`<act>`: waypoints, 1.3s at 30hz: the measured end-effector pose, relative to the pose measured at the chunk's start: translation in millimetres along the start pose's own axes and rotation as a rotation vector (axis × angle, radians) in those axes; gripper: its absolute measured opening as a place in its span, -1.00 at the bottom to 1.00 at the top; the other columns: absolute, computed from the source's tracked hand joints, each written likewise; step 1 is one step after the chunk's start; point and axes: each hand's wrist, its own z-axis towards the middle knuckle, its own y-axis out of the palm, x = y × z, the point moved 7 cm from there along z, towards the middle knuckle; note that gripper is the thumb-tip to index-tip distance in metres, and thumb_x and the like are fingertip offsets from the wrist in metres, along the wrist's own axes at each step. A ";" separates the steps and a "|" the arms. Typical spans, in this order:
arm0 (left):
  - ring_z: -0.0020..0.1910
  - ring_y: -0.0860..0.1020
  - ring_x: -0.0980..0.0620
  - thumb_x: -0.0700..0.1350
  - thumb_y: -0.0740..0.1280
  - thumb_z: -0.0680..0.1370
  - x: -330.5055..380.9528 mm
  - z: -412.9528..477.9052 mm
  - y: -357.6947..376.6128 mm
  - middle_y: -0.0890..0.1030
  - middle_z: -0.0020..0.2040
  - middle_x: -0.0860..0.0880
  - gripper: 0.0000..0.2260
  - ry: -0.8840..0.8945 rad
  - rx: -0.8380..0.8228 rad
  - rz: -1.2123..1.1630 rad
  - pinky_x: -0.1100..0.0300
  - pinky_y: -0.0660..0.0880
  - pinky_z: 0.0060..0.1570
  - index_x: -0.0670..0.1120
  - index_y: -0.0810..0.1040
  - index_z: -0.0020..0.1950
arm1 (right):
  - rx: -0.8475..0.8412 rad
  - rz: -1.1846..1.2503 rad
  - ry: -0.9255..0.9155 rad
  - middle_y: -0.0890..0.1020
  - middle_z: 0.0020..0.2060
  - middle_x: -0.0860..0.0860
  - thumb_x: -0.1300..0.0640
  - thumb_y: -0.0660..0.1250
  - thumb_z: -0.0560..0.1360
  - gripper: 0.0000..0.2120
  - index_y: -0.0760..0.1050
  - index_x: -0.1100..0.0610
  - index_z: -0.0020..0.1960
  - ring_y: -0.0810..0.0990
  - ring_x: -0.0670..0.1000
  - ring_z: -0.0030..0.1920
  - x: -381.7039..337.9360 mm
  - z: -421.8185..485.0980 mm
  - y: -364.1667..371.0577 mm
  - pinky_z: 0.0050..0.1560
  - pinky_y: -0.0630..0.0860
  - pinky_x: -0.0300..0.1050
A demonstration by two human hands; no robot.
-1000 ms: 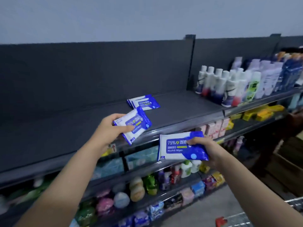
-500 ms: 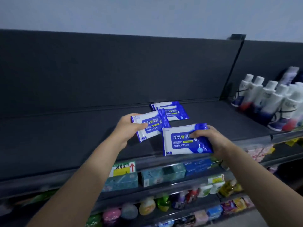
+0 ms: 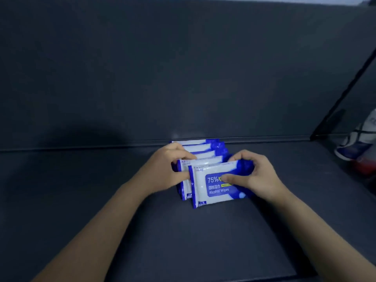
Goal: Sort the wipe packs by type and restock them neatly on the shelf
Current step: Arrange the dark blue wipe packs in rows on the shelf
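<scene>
1. A dark grey shelf (image 3: pixel 183 241) fills the lower part of the view, with a dark back panel (image 3: pixel 183 78) rising behind it.
2. A row of blue and white wipe packs (image 3: pixel 201 148) stands on edge on the shelf, one behind another, running from the back panel toward the camera.
3. The front pack (image 3: pixel 203 190) faces the camera, reads "75%" and "Alcohol Wipes", and stands with its lower edge on the shelf.
4. The second pack (image 3: pixel 203 161) stands just behind it, offset slightly to the left, so its left edge shows.
5. The right hand (image 3: pixel 256 176) grips the front pack at its right end, its thumb pressed on the printed face and its fingers curled over the top edge.
6. The left hand (image 3: pixel 166 169) grips the second pack at its left end, with its fingers curled over the top of the row and its thumb against the front.
7. The two hands are near each other but not touching, with the front pack between them.
8. At the far right, beyond a slanting divider post (image 3: pixel 345 94), white bottles (image 3: pixel 358 143) with blue and red bases appear blurred.
</scene>
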 end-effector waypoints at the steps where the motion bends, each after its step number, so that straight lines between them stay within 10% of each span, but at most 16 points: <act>1: -0.22 0.48 0.18 -0.20 0.41 0.48 -5.5 1.9 -3.4 0.51 -0.08 0.17 -0.77 -0.005 0.020 -0.021 0.44 0.35 -0.18 0.05 0.64 0.07 | 0.018 -0.010 -0.031 0.59 -0.18 -0.15 0.20 0.66 0.16 -0.70 0.58 0.06 -0.25 0.59 -0.07 -0.09 4.8 5.7 1.0 -0.02 0.47 -0.24; 6: -0.10 0.54 0.13 0.09 0.31 0.50 -20.3 4.3 -14.2 0.55 -0.03 0.15 -0.82 -0.083 0.025 -0.143 0.35 0.43 -0.09 0.12 0.61 0.05 | 0.000 -0.106 -0.156 0.40 0.22 -0.31 -0.11 0.66 0.03 -0.59 0.57 -0.09 -0.22 0.30 -0.21 0.34 8.1 16.2 21.2 0.21 0.24 -0.49; 17: -0.07 0.55 0.07 0.16 0.52 0.22 -11.9 0.3 0.2 0.43 0.18 0.25 -0.43 -0.077 -0.077 -0.247 0.13 0.55 -0.06 0.12 0.54 0.20 | -0.103 -0.183 -0.169 0.30 0.38 -0.29 -0.22 0.57 0.08 -0.25 0.44 -0.19 0.24 0.21 -0.25 0.43 8.5 14.4 34.5 0.30 0.20 -0.49; 25: 0.38 -0.05 0.54 0.42 0.26 0.31 -22.3 -10.1 13.1 -0.12 0.38 0.54 -0.12 -0.255 -0.219 -0.065 0.36 0.11 0.38 0.20 -0.01 0.53 | -0.001 -0.141 -0.145 0.35 0.30 -0.30 -0.14 0.63 0.07 -0.30 0.49 -0.12 0.16 0.30 -0.29 0.37 10.8 7.3 35.9 0.17 0.28 -0.53; 30: 0.48 -0.13 0.31 0.45 0.14 0.37 -11.7 -12.4 7.8 -0.19 0.50 0.33 -0.12 -0.232 -0.198 0.201 0.26 -0.07 0.45 0.13 -0.10 0.56 | -0.020 -0.219 -0.207 0.33 0.34 -0.22 -0.27 0.52 0.16 -0.29 0.42 -0.13 0.24 0.25 -0.28 0.40 8.0 8.3 36.3 0.23 0.21 -0.54; 39: 0.32 0.46 -0.10 0.41 -0.02 0.47 27.6 -12.5 -4.5 0.44 0.40 -0.12 -0.24 0.092 0.049 0.585 0.01 0.36 0.27 -0.12 0.46 0.37 | 0.157 -0.699 -0.234 0.50 0.29 -0.06 -0.35 0.10 0.47 -0.34 0.32 0.04 0.40 0.46 -0.04 0.30 -19.5 -8.7 -5.7 0.29 0.37 -0.12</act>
